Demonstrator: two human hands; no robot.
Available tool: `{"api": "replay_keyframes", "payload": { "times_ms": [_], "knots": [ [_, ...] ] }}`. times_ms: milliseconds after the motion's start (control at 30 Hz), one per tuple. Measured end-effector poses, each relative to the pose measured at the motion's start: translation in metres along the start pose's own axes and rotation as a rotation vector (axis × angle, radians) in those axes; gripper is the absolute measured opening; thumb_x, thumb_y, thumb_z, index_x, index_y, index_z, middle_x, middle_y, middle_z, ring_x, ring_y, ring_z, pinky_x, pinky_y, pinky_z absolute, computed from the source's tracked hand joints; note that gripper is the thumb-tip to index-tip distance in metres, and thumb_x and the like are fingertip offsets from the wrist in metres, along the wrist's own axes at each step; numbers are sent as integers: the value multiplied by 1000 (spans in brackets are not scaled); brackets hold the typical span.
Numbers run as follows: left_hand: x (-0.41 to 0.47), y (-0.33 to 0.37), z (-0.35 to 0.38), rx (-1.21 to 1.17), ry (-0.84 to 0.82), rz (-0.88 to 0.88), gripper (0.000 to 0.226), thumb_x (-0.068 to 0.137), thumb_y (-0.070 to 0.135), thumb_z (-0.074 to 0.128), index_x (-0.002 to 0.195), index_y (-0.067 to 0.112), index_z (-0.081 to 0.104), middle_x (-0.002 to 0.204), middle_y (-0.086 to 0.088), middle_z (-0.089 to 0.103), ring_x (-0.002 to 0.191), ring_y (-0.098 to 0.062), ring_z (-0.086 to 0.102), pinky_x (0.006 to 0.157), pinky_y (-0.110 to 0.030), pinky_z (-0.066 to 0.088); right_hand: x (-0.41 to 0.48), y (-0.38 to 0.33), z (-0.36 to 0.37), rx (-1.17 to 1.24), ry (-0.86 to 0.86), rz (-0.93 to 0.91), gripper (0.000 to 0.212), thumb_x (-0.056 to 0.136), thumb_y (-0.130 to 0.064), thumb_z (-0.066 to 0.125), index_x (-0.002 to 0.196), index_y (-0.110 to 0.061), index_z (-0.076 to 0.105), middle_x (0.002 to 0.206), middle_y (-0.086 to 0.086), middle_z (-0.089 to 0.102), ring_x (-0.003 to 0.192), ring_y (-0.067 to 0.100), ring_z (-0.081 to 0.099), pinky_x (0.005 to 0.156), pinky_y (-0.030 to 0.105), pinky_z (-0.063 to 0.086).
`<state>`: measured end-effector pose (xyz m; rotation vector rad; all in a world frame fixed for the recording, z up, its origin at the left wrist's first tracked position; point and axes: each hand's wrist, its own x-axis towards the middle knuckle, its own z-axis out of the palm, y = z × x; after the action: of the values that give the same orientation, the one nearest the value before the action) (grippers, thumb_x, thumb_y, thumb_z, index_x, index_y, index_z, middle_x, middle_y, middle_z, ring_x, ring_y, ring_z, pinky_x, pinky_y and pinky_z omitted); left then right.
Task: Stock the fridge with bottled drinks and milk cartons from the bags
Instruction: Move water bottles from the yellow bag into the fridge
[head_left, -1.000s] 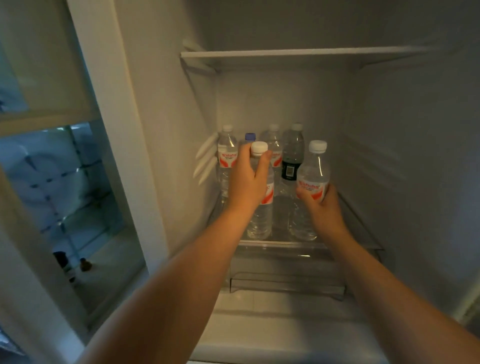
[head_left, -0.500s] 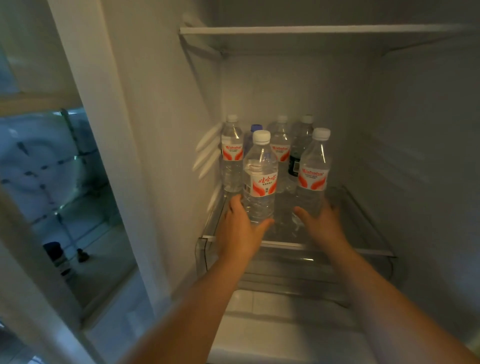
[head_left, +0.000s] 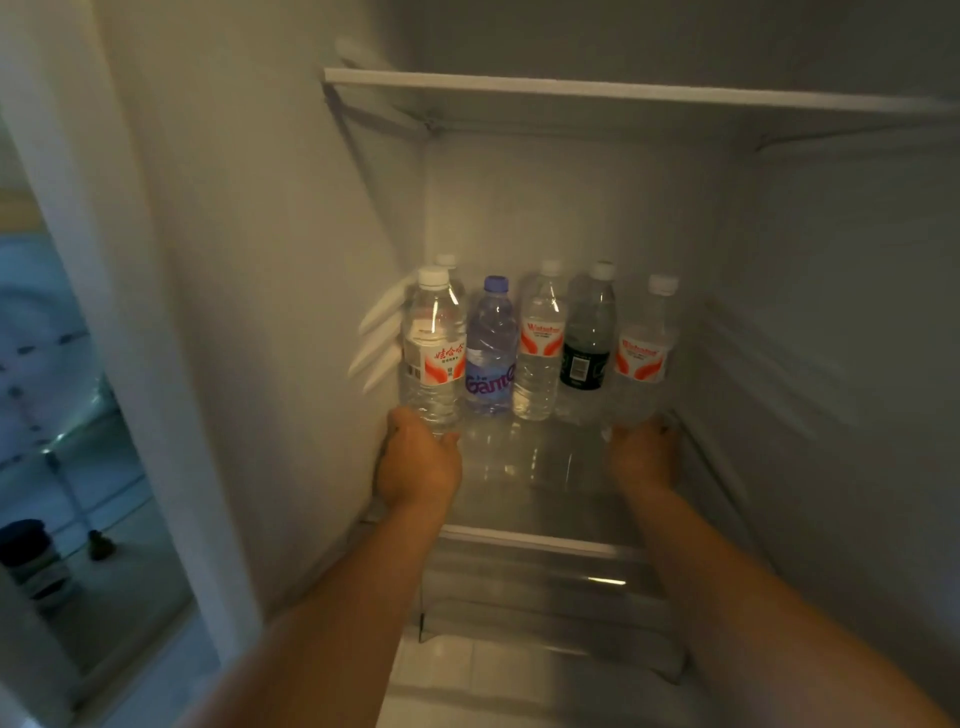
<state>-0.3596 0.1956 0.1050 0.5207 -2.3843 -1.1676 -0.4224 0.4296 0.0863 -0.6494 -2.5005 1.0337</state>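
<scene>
bottles pushed back | upright, caps up | left hand (head_left: 418, 462) grips left bottle (head_left: 434, 353) | right hand (head_left: 644, 457) grips right bottle (head_left: 641, 353)

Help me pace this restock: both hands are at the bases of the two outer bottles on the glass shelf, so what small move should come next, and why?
Probably let go and draw both hands back. The left hand and right hand grip the bases of the left bottle and right bottle, which stand upright on the glass shelf in line with the others.
</scene>
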Motion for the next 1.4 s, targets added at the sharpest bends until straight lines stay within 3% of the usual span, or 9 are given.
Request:
{"api": "replay_keyframes", "payload": {
  "times_ms": [233,400,700,800,900,1033,1167,1267,1400],
  "knots": [
    [19,3,9,173,-5,-50,25,93,18,58,114,8,47,115,-20,66,104,-41,65,80,-44,52,25,4,6,-237,-42,-28,49,92,-27,58,133,-2,50,139,21,48,121,38,52,96,46,47],
    [24,5,11,189,-5,-67,25,94,15,57,116,8,47,117,-20,65,105,-41,64,81,-45,52,33,4,9,-327,-6,-46,44,99,-27,44,136,-3,48,141,20,44,124,37,49,97,44,43],
    [19,-5,8,73,-32,-19,21,94,24,61,108,10,53,108,-14,67,98,-34,65,71,-34,45,29,5,3,-256,-31,-57,49,98,-39,40,133,-6,50,133,19,55,119,38,54,98,47,45],
    [17,-9,0,-2,-121,8,19,88,27,68,97,13,59,101,-10,69,95,-31,65,74,-30,46,18,6,2,-182,-55,-67,59,87,-53,40,127,-12,54,126,15,60,111,38,59,94,49,49],
    [8,-10,-11,-30,-261,31,17,85,32,71,92,20,60,100,-7,69,95,-28,66,80,-31,49,18,8,9,-8,-109,-6,53,77,-50,47,119,-19,58,117,9,63,103,36,62,91,46,51],
    [-27,-12,-25,-40,-406,144,31,90,33,67,117,20,59,113,-1,61,95,-17,59,72,-23,44,-38,-31,-2,243,-323,-15,47,84,-33,55,125,-10,54,123,14,58,114,34,56,100,47,45],
    [-67,-46,-33,292,-173,478,33,92,46,53,118,27,60,128,4,57,118,-21,53,96,-34,43,-104,-31,-11,162,-445,-134,66,81,-37,65,142,-19,45,140,10,52,129,32,49,110,49,35],
    [-93,-69,-48,468,-138,552,52,93,54,31,135,30,51,150,2,43,138,-24,36,114,-43,28,-141,-16,-24,-141,-377,-349,63,91,-41,58,147,-24,36,146,10,47,134,33,43,111,48,32],
    [-130,-98,-76,575,-382,505,81,97,44,50,155,37,-7,164,7,-19,151,-21,-16,123,-44,11,-205,10,-35,-369,-192,-534,56,91,-49,40,144,-30,39,150,4,41,141,26,30,117,50,19]
  ]
}}
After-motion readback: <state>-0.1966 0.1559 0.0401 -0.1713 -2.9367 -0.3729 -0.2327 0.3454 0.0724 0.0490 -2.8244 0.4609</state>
